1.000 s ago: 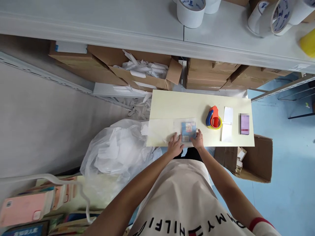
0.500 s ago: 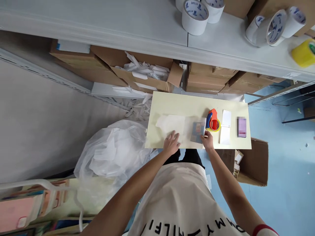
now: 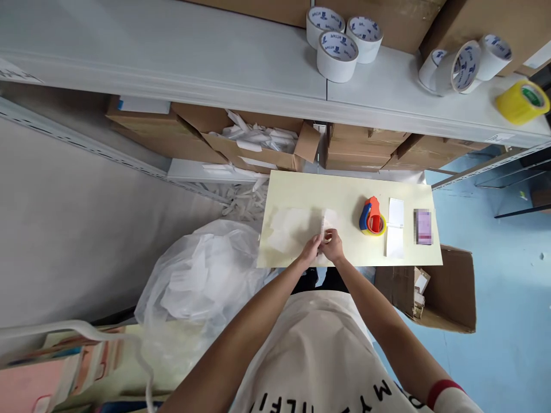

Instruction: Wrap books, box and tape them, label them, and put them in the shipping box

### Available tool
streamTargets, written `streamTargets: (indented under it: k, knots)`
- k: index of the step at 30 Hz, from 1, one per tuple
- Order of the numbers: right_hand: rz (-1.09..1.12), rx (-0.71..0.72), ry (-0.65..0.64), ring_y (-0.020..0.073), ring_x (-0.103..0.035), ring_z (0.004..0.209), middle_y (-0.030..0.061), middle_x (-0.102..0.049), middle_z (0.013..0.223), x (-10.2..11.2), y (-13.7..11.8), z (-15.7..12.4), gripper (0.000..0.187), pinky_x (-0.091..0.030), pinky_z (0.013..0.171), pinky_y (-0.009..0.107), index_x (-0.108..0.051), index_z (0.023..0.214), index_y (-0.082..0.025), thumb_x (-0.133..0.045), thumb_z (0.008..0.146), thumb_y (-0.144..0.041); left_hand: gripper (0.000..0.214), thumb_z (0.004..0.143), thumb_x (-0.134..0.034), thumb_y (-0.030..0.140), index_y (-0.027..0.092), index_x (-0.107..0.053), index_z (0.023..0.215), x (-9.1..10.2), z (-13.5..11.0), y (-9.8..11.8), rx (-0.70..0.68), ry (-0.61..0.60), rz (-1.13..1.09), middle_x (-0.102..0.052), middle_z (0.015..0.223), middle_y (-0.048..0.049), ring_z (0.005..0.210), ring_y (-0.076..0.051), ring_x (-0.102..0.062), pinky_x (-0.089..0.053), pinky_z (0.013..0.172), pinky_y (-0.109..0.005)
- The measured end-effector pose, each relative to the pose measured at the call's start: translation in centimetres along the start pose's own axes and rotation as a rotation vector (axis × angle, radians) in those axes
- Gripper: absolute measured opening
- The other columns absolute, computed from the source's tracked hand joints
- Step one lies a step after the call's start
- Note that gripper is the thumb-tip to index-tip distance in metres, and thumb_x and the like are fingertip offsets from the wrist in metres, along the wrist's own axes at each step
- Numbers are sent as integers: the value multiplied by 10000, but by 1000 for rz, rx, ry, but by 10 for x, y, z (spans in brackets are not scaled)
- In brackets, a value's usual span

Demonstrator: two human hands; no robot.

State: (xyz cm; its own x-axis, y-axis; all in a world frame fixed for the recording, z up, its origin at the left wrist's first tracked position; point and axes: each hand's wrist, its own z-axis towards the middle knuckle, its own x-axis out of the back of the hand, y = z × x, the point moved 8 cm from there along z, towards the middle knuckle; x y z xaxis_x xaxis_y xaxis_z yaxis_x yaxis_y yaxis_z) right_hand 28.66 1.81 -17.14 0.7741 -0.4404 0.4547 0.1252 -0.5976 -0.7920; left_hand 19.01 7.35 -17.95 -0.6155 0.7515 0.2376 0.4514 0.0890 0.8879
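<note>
Both my hands meet at the near middle of a pale yellow table (image 3: pixel 301 189). My left hand (image 3: pixel 310 251) and my right hand (image 3: pixel 332 245) pinch the same thin, pale, translucent wrapped packet (image 3: pixel 329 221), which stands on edge between them. Its printed face is turned away. A sheet of translucent wrapping material (image 3: pixel 287 228) lies flat on the table just left of my hands.
An orange-and-blue tape dispenser (image 3: pixel 372 216), a white notepad (image 3: pixel 396 234) and a phone (image 3: pixel 423 226) lie on the table's right part. A clear bag of white scraps (image 3: pixel 202 275) sits on the floor left. Open cardboard boxes (image 3: pixel 447 292) flank the table. Tape rolls (image 3: pixel 338 53) sit on the shelf above.
The blue packet lay flat with a hand on each side, then slid right toward the dispenser. Now both hands have come together and hold it upright on edge.
</note>
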Motion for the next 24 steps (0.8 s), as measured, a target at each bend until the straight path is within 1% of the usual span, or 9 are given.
streamTargets:
  k: [2,4,8,9,11,14,17,21,24]
  knots:
    - [18,-7,-64,157,-628,730,44,-615,996,-7,7,0,453,-550,702,327,-559,1074,-210,-678,654,-331,526,984,-248,451,130,-654,1077,4,6,-11,44,34,12,-710,900,-100,821,-220,-664,-529,745,-361]
    - [11,22,-65,184,-645,804,74,-613,1062,-4,14,-3,442,-559,767,361,-586,1081,-201,-674,666,-324,436,953,-353,430,126,-656,1035,15,9,-20,48,84,71,-691,943,-122,923,-257,-648,-513,836,-413]
    - [-70,66,190,290,-582,1130,157,-589,1189,28,32,-13,510,-480,987,463,-585,1167,-169,-664,676,-283,363,862,-519,342,147,-611,1154,36,9,-31,18,164,171,-620,1147,-144,1195,-300,-526,-395,1047,-474]
    - [-64,33,219,300,-576,1145,168,-590,1200,32,39,-14,549,-473,995,475,-569,1201,-163,-669,674,-281,379,851,-529,333,150,-602,1175,38,8,-33,12,172,190,-606,1170,-144,1219,-302,-508,-379,1066,-475]
    - [-4,-68,185,292,-624,1060,162,-624,1165,27,51,-12,611,-508,939,466,-543,1245,-158,-679,663,-286,395,845,-532,337,156,-595,1190,38,5,-38,2,172,218,-598,1168,-137,1210,-296,-512,-385,1066,-467]
    - [159,-169,94,253,-668,905,108,-685,1051,12,58,-8,592,-546,823,402,-580,1195,-183,-686,621,-278,415,840,-536,343,177,-577,1219,31,-3,-43,-12,153,243,-603,1131,-114,1157,-273,-536,-412,1045,-445]
    - [306,-188,72,226,-672,823,73,-711,975,15,58,-7,498,-549,731,356,-631,1083,-201,-664,593,-284,466,829,-547,340,171,-539,1263,18,-7,-42,-8,130,271,-583,1146,-119,1177,-281,-512,-391,1063,-462]
    - [410,-193,72,207,-664,759,60,-715,924,44,56,-16,405,-547,692,344,-647,984,-183,-642,606,-328,473,816,-558,337,158,-538,1253,-15,5,-28,2,17,245,-548,1220,-142,1242,-298,-470,-358,1090,-466]
    - [489,-210,86,200,-649,748,52,-702,918,68,50,-24,400,-547,704,353,-633,958,-174,-674,599,-346,415,803,-584,353,148,-592,1164,-36,18,-13,-8,-41,179,-577,1207,-147,1207,-292,-511,-384,1069,-434]
